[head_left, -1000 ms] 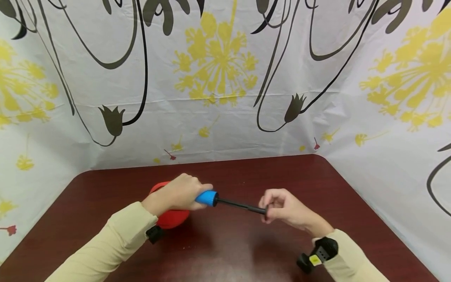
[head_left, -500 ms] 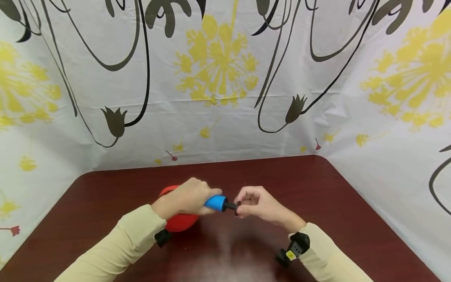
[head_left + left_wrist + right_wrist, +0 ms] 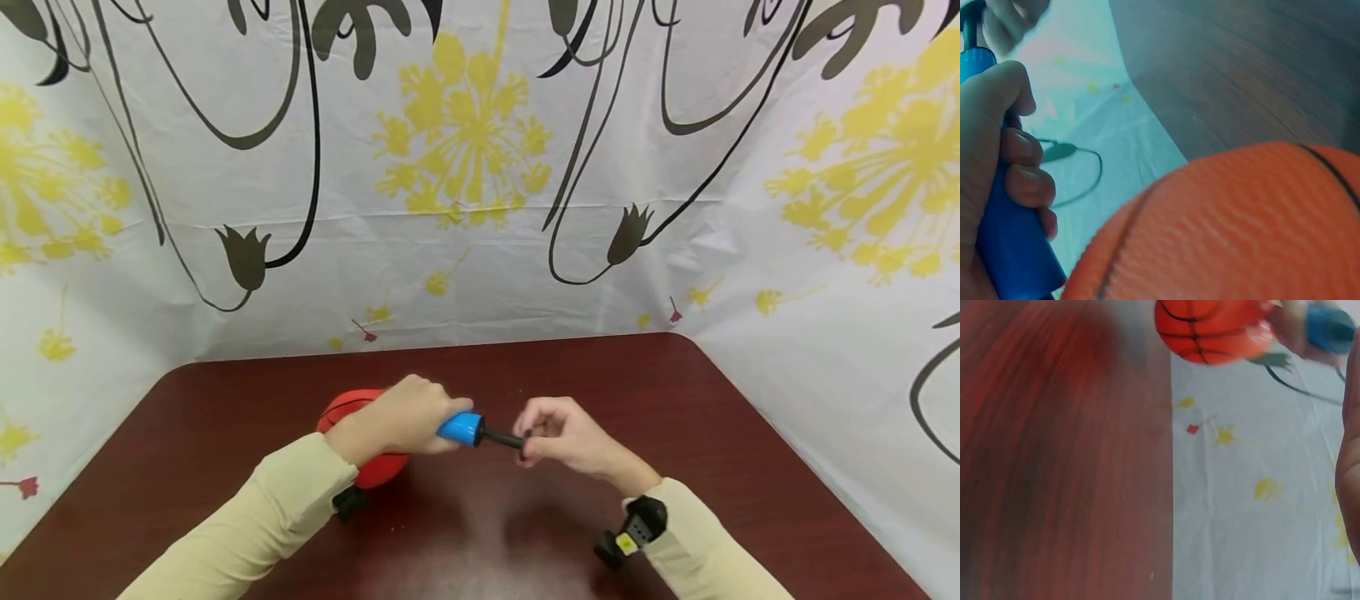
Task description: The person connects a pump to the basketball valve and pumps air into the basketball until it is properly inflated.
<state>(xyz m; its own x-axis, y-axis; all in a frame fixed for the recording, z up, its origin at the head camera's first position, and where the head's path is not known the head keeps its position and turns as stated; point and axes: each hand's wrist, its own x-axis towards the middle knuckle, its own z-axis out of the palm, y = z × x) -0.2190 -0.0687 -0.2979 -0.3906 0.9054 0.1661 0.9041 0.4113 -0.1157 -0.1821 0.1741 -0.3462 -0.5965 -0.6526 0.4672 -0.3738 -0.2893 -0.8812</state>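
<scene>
My left hand [image 3: 405,418] grips the blue barrel of a hand pump [image 3: 461,428], fingers wrapped round it in the left wrist view. From the barrel's right end a short length of black plunger rod [image 3: 502,437] sticks out. The thumb and fingers of my right hand [image 3: 573,442] pinch the handle at the rod's tip. A small red-orange basketball [image 3: 381,472] with black seams sits behind and below my left wrist, partly covered by it. Close up in the left wrist view, the ball [image 3: 1229,225] lies beside the pump's lower end; whether they join is out of frame.
Beneath the hands is a dark red-brown wooden table [image 3: 480,550]. A white patterned cloth [image 3: 480,275] with yellow and grey flowers rises around its back and sides. Each wrist wears a black camera [image 3: 637,529].
My right hand first moved left, pushing the plunger almost fully into the barrel, then drew back slightly right, so a little more rod shows. The ball shifted slightly with the left hand.
</scene>
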